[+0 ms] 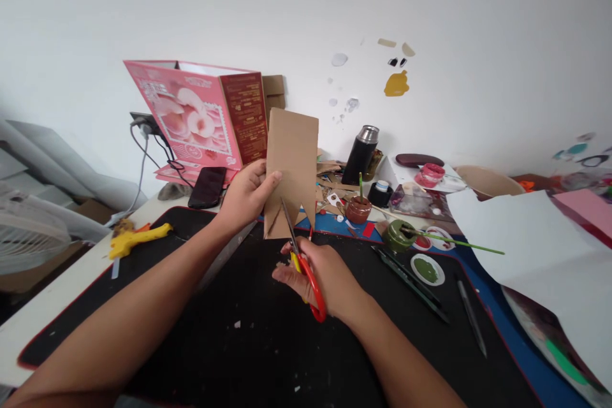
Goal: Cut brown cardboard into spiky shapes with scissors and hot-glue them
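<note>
My left hand (246, 194) grips a brown cardboard piece (292, 159) by its left edge and holds it upright above the black mat (201, 325). The cardboard's lower edge has a pointed notch cut into it. My right hand (325, 277) is closed around red-and-yellow-handled scissors (306, 274), fingers through the loops. The scissor blades point up into the bottom of the cardboard near the notch.
A pink printed box (191, 115) and a black phone (208, 187) stand at the back left, a yellow glue gun (136, 239) to the left. Paint pots, a brush (454, 242), a black flask (359, 153), white paper (535, 248) and dark tools (411, 277) crowd the right.
</note>
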Available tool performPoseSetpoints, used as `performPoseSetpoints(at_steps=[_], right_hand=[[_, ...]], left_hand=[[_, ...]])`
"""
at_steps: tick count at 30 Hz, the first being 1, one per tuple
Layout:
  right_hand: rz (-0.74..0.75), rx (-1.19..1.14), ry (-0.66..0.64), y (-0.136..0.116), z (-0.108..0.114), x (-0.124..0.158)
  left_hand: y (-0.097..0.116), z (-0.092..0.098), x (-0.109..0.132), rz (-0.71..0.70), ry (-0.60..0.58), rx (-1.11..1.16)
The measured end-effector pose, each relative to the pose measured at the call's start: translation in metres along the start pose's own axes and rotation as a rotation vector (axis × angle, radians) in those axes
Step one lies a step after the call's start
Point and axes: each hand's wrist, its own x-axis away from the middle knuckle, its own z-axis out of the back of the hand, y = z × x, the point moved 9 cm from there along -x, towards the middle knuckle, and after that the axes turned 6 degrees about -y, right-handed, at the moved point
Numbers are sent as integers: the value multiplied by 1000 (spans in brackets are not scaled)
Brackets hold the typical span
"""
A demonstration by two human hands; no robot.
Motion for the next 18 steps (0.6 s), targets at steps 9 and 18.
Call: performPoseSetpoints(at_steps=[9,18], right_hand=[[-6,24,75,5,-1,0],[-49,-41,64,9,-7,-1]], left_hand=[[-2,-5,-2,44,-64,11],[-6,-7,0,46,-51,10]])
